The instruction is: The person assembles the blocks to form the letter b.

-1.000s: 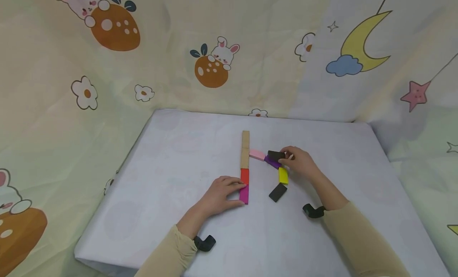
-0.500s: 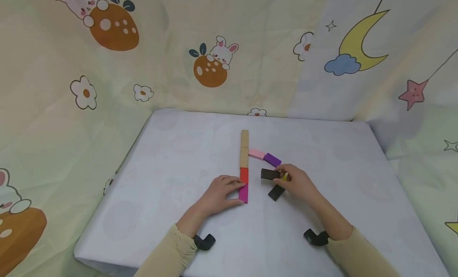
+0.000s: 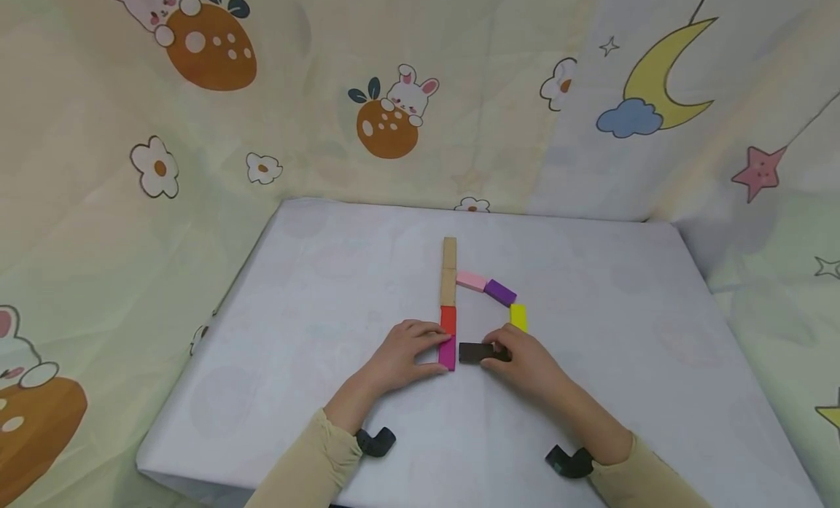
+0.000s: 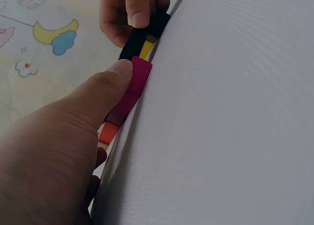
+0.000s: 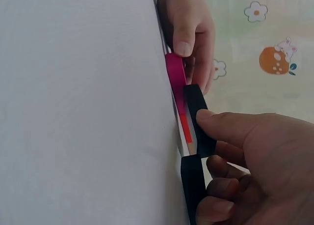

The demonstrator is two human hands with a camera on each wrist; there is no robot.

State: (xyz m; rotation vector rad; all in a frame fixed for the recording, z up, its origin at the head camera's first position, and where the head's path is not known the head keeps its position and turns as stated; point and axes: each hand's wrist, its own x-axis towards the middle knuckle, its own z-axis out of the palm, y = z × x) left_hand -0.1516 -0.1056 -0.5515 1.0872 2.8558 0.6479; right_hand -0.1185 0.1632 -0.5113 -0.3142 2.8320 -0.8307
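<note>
My right hand (image 3: 531, 362) pinches a black block (image 3: 474, 353) between thumb and fingers, just right of the magenta block (image 3: 448, 353). A second black block (image 5: 193, 185) is beside that hand's curled fingers in the right wrist view, hidden by the hand in the head view. My left hand (image 3: 400, 355) holds the magenta block, thumb at its near end and a finger at its far end. Beyond it a red block (image 3: 448, 320) and two plain wooden blocks (image 3: 449, 286) continue a straight column.
From the column a pink block (image 3: 471, 280), a purple block (image 3: 501, 292) and a yellow block (image 3: 518, 316) curve out to the right. All lie on a white-covered table (image 3: 295, 289). A patterned cloth (image 3: 499, 129) hangs behind it. Black wrist cameras (image 3: 376, 442) sit at both cuffs.
My right hand has carried the black block from above the purple block toward me and leftward, to beside the magenta block. The left hand has stayed in place.
</note>
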